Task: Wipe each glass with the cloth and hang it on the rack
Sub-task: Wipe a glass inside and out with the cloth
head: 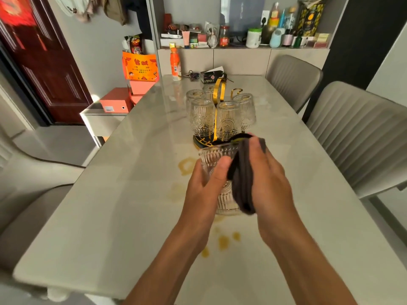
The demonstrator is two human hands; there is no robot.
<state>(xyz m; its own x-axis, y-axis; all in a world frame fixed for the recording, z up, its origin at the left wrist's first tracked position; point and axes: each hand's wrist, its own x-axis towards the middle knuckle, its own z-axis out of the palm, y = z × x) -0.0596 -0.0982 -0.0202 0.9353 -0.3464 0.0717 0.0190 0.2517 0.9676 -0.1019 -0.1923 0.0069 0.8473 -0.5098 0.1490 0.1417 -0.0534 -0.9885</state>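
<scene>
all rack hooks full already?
No: one gold hook on the rack stands bare, and the left hand holds a glass off it.

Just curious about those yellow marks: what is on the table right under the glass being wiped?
Yellowish stains dot the table below the glass and beside it. The left hand, right hand and cloth cover the spot directly beneath.
</scene>
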